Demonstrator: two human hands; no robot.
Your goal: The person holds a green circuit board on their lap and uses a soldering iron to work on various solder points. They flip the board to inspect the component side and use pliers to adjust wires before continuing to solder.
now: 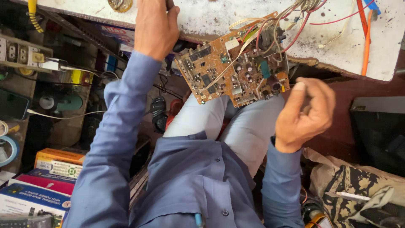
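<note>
Orange-brown circuit board [234,69] tilted mid-frame, nearer curled, empty-looking right hand [306,114]; left hand [156,27] upper left, grip hidden.

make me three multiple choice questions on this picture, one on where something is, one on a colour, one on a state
1. Where is the circuit board?
A. partly on the edge of the white workbench, jutting over the person's lap
B. flat on the floor
C. inside a cardboard box

2. What colour is the circuit board?
A. green
B. orange-brown
C. black

3. What state is the right hand in?
A. flat, palm down on the bench
B. wrapped around a hammer handle
C. fingers curled, by the board's near corner

Answers:
1 A, its far part lies on the bench edge while its near part hangs above the light trousers.
2 B, its whole face is orange-brown under the parts and wires.
3 C, the fingers bend toward the palm beside the corner; whether it holds anything small cannot be told. The left hand reaches onto the bench.
</note>
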